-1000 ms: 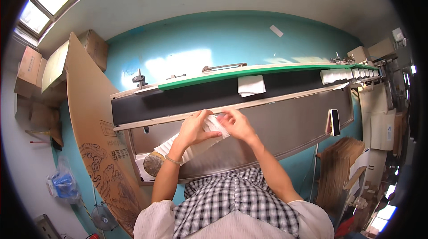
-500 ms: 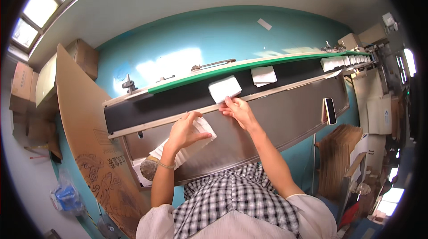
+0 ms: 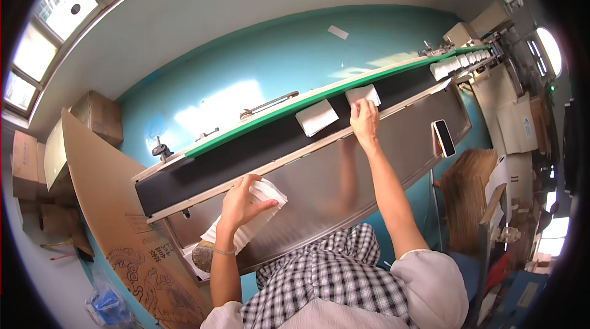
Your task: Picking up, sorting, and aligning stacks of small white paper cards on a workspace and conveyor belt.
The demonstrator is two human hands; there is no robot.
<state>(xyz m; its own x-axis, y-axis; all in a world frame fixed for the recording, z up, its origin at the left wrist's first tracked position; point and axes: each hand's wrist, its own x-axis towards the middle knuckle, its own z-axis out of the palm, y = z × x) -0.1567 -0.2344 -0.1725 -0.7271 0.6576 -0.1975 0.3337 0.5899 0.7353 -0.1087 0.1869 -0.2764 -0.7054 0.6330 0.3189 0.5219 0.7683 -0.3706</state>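
A dark conveyor belt runs from lower left to upper right, with white folded paper pieces lying on it. My right hand reaches over it, fingers bent together on the near edge of one folded white paper. Just left of that lies another folded white paper, untouched. My left hand curves around the end of a row of stacked white folded papers on the metal tray, thumb on one side and fingers on the other. A brownish rounded lump, perhaps a stone, sits against the row's near end.
A green rail borders the belt's far side. More white pieces line its far right end. A phone stands at the right edge of the metal tray. Large cardboard rises on the left; flattened cardboard is stacked right.
My right hand has let go of the left folded paper, now lying on the belt, and moved right to the other one. My left hand stays on the row. The view has shifted slightly.
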